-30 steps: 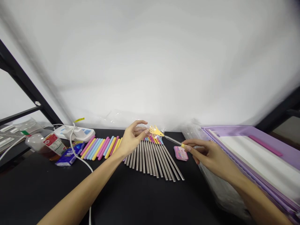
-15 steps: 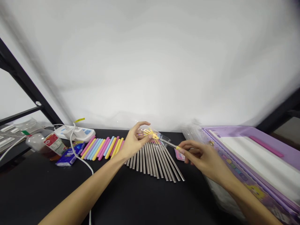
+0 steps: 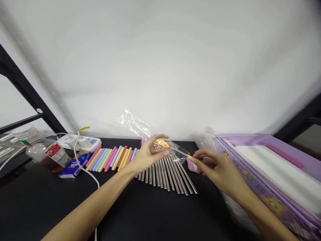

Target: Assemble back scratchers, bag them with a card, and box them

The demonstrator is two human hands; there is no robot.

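A slim metal stick (image 3: pixel 177 150) with a yellow figure (image 3: pixel 162 143) at its left end hangs over the table, partly inside a clear plastic sleeve (image 3: pixel 135 123). My right hand (image 3: pixel 213 169) is closed on the yellow tip at the stick's other end. At the yellow figure, my left hand (image 3: pixel 147 152) has thumb and forefinger apart, the figure showing between them; its other fingers are hidden. Below lie several metal tubes (image 3: pixel 173 177) fanned out on the black table. The sleeve's long end sticks up left behind my left hand.
Pastel sticks (image 3: pixel 107 159) lie in a row to the left. Beyond them are a blue packet (image 3: pixel 74 166), a bottle (image 3: pixel 54 155), a power strip (image 3: pixel 87 143) and a white cable (image 3: pixel 85 169). A purple-bordered board (image 3: pixel 271 167) occupies the right; a pink packet (image 3: pixel 192 165) lies near my right hand.
My left thumb has come away from the yellow figure, and the fingers have spread. The sleeve's end now shows up left against the wall. My right hand has barely moved.
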